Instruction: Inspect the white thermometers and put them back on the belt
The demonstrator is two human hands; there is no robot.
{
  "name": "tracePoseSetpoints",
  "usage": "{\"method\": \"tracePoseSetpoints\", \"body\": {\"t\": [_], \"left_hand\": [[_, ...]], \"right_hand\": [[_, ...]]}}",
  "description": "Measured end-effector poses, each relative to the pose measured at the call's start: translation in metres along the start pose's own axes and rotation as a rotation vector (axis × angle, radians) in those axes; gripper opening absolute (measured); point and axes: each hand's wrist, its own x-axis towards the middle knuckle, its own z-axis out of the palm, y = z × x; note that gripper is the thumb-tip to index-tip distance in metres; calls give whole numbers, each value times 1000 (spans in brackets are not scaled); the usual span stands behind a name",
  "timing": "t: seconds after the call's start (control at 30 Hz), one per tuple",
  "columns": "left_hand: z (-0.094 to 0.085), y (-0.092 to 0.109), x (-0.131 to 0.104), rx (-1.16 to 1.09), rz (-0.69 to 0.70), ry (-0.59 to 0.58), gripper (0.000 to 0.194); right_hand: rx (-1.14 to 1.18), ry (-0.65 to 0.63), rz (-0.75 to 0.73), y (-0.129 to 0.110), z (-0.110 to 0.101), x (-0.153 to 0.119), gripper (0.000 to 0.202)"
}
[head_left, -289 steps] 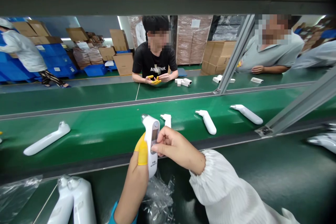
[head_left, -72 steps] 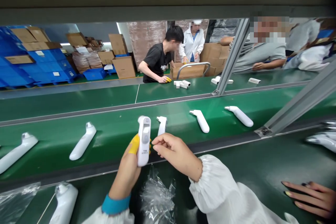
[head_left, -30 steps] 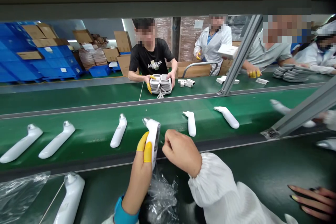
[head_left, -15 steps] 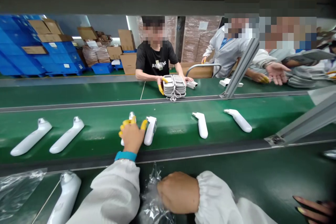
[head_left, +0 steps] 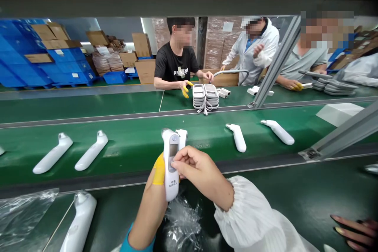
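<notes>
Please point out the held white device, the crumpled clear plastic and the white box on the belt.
Held white device (head_left: 171, 175): head view, front face, lower half.
Crumpled clear plastic (head_left: 183, 223): head view, visible middle.
White box (head_left: 337, 114): head view, middle of visible surface.

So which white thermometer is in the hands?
The raised thermometer, its screen facing us, gripped by the left hand; the others lie on the belt or table.

The green conveyor belt (head_left: 132, 138), blue bins (head_left: 63, 65) and cartons (head_left: 146, 71) mark this as a factory.
</notes>
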Motion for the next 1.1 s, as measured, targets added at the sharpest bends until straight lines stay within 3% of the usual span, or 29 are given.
{"method": "tracePoseSetpoints", "body": {"t": [0.23,0.5,0.7,0.87,0.97,1.1], "left_hand": [[6,4,-9,54,15,18,56],[7,5,-9,85,-21,33,58],[4,-3,-9,131,58,23,55],[0,-4,-4,133,-17,57,54],[0,-1,-3,209,39,74,53],[4,2,-10,330,131,82,53]], "right_hand": [[15,-39,89,-2,-5,-2,23],[78,-133,112,-1,-8,1,15],[-50,-19,109,-1,-4,1,34],[41,-113,145,1,-9,3,16],[-196,-99,13,-4,-6,-2,7],[-654,-39,-190,-9,1,-5,11]]}}
